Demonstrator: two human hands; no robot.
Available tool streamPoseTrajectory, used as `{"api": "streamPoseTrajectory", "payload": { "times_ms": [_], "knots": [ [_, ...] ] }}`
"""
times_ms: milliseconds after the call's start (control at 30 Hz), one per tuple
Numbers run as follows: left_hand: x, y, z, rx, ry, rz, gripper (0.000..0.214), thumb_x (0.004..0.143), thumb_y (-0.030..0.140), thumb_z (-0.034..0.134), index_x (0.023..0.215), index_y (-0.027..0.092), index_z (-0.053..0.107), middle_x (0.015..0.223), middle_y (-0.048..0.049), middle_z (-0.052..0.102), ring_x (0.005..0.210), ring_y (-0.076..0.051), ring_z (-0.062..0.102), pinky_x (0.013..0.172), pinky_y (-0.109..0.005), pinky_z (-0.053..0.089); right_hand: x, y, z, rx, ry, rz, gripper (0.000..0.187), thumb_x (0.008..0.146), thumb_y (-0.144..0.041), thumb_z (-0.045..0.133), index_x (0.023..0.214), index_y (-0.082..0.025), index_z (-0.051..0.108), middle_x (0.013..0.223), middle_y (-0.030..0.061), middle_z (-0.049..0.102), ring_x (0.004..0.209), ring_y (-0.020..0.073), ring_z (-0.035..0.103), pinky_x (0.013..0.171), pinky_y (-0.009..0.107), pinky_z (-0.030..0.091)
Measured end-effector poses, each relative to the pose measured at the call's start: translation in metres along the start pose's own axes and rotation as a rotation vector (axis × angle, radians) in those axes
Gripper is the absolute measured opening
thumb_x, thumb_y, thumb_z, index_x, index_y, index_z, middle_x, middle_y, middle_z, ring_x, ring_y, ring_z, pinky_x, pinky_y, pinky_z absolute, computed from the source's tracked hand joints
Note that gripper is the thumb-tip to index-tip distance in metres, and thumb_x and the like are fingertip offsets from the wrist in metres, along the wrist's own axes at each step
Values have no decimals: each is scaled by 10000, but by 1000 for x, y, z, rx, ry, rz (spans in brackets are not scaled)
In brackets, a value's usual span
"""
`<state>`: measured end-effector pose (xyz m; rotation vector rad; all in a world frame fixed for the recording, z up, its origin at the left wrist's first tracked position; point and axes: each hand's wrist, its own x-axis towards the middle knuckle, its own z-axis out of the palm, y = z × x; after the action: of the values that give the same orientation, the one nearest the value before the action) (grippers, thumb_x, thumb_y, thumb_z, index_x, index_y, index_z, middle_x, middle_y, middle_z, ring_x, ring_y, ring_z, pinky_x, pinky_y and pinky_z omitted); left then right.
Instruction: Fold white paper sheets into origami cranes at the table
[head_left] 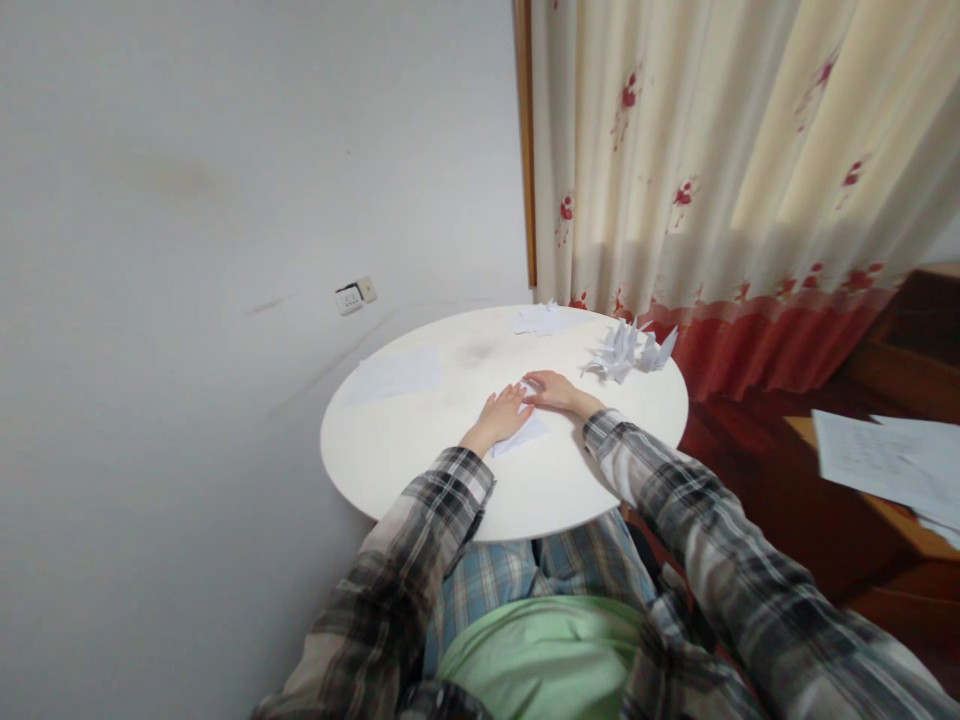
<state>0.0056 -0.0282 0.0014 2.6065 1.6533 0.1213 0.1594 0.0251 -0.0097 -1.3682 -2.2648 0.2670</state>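
Folded white paper (525, 433) beneath your left hand (504, 412), your right hand (551, 388) at its far end; round white desk (420, 450).
Paper located just right of the desk's middle; left grip spread flat over it; right grip curved at the far end, whether pinching or merely resting you cannot tell from here; for a crisp fold, you would do best to anchor with the left palm, match the edges, then press outward along the crease without dragging; thin, matte stock, likely to slide on the smooth top; spiky paper shapes (622, 352), clustered far right; flat sheet (397, 373), far left; loose papers (540, 319), far edge.
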Motion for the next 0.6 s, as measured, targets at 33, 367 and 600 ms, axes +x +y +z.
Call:
{"api": "streamPoseTrajectory", "payload": {
  "times_ms": [33,367,600],
  "knots": [
    [0,0,0,1,-5,-1,546,868,417,177,1355,175,227,1454,-60,191,1338,-197,149,1069,-440,157,0,0,0,1,0,0,516,698,-415,606,1162,-199,540,1217,65,543,1125,210,487,966,318,346],
    [0,1,0,-5,-2,-3,568,868,437,167,1359,157,219,1453,-69,184,1339,-201,144,1072,-444,148,1,3,1,-3,-2,0,424,772,-379,544,1152,-190,549,1218,61,544,1129,184,485,975,294,337],
    [2,0,1,10,-9,1,563,868,438,173,1354,160,228,1453,-75,183,1339,-200,143,1074,-440,146,4,4,3,-43,5,8,377,804,-355,500,1135,-186,557,1205,63,552,1122,180,490,956,286,354]
  ]
}}
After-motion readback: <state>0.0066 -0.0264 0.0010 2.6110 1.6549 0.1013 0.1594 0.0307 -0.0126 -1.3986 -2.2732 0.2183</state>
